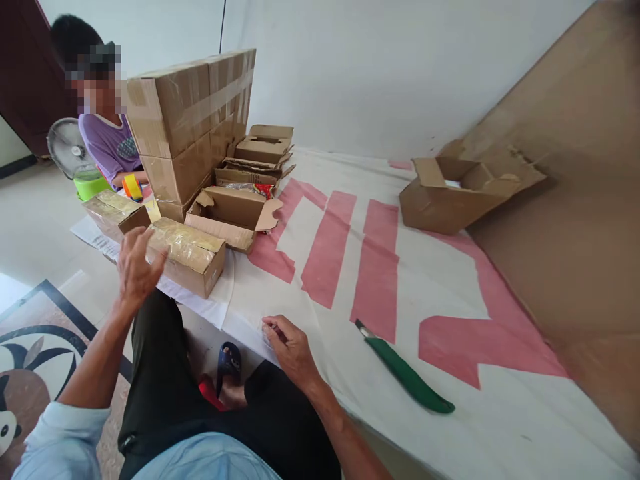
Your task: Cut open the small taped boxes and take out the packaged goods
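Note:
My left hand (139,267) is raised at the near left end of a taped cardboard box (193,250), its fingers apart. Whether the fingertips touch the box I cannot tell. My right hand (291,347) is by the table's front edge, fingers curled together. A small clear, shiny bit shows at those fingertips, too small to name. To the right of that hand a green-handled utility knife (410,377) lies on the cloth, blade pointing away to the left.
An open cardboard box (225,217) stands behind the taped one, beside a tall stack of sealed boxes (185,120). Another open box (445,200) sits at the back right against a large cardboard sheet (565,220). A person in a purple shirt (107,143) is at the far left, near a tape roll (132,187).

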`<action>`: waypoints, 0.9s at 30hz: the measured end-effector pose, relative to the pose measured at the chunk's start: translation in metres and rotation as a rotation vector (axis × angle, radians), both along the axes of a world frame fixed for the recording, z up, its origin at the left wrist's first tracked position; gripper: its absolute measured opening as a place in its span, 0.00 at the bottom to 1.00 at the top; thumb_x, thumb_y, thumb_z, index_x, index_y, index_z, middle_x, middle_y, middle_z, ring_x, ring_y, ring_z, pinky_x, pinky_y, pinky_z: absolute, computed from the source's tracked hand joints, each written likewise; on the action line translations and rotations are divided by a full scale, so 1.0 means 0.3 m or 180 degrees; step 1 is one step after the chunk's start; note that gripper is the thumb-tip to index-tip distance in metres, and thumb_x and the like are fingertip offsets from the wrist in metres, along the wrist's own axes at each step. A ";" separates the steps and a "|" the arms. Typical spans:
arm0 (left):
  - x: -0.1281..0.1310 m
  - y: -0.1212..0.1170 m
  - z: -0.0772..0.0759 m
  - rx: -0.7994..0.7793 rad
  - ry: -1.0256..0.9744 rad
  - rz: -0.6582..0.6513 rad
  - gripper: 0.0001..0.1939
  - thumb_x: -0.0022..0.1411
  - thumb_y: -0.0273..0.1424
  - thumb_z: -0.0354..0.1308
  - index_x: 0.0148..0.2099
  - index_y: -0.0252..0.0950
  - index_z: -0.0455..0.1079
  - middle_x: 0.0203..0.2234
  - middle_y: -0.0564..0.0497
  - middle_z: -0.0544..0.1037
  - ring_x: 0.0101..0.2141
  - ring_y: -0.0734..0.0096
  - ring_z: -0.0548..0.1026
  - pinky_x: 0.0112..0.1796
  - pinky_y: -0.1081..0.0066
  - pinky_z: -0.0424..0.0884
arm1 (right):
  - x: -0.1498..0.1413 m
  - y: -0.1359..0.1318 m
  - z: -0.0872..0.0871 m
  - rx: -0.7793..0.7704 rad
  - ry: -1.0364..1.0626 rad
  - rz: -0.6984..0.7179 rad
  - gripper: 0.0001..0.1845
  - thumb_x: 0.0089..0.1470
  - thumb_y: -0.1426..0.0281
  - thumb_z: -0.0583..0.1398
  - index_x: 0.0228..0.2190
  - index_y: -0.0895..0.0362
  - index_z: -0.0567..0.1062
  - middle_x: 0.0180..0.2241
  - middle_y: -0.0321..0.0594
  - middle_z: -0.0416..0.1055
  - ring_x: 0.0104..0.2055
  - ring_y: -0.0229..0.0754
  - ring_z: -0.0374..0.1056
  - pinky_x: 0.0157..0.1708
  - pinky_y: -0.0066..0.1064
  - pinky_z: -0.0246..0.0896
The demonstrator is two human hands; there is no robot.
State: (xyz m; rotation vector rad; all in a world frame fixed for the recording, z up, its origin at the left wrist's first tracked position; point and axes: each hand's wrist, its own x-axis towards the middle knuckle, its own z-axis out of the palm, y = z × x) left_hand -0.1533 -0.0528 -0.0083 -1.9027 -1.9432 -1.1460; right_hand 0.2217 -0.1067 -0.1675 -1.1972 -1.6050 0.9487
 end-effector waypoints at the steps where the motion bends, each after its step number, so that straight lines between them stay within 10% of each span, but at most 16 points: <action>1: -0.044 0.037 0.008 -0.0069 -0.0162 0.0125 0.27 0.72 0.44 0.66 0.66 0.35 0.79 0.66 0.32 0.79 0.68 0.40 0.75 0.71 0.42 0.69 | -0.001 0.001 -0.001 0.0009 0.0037 -0.0027 0.16 0.69 0.56 0.62 0.41 0.52 0.87 0.33 0.41 0.82 0.31 0.46 0.75 0.35 0.37 0.75; 7: -0.134 0.153 -0.019 -0.0740 -0.1107 0.0054 0.36 0.61 0.51 0.70 0.65 0.35 0.80 0.58 0.38 0.85 0.57 0.44 0.81 0.63 0.47 0.75 | -0.009 0.000 -0.006 -0.0056 0.0232 -0.0114 0.16 0.68 0.54 0.64 0.42 0.51 0.87 0.33 0.40 0.81 0.30 0.45 0.73 0.35 0.37 0.76; 15: 0.164 -0.051 -0.066 -0.1083 -0.1473 -0.0966 0.32 0.62 0.55 0.72 0.60 0.40 0.83 0.48 0.44 0.85 0.46 0.53 0.83 0.48 0.56 0.81 | 0.021 0.008 0.017 0.0150 0.0817 -0.0865 0.29 0.72 0.49 0.62 0.63 0.52 0.82 0.59 0.53 0.84 0.55 0.56 0.82 0.52 0.48 0.82; 27: 0.247 0.073 -0.064 -0.1255 -0.2280 -0.1700 0.10 0.56 0.40 0.70 0.37 0.40 0.83 0.56 0.41 0.85 0.61 0.44 0.81 0.66 0.47 0.75 | 0.095 0.000 0.071 0.0126 0.0932 -0.1129 0.29 0.70 0.47 0.63 0.60 0.52 0.84 0.60 0.51 0.84 0.61 0.59 0.79 0.58 0.52 0.80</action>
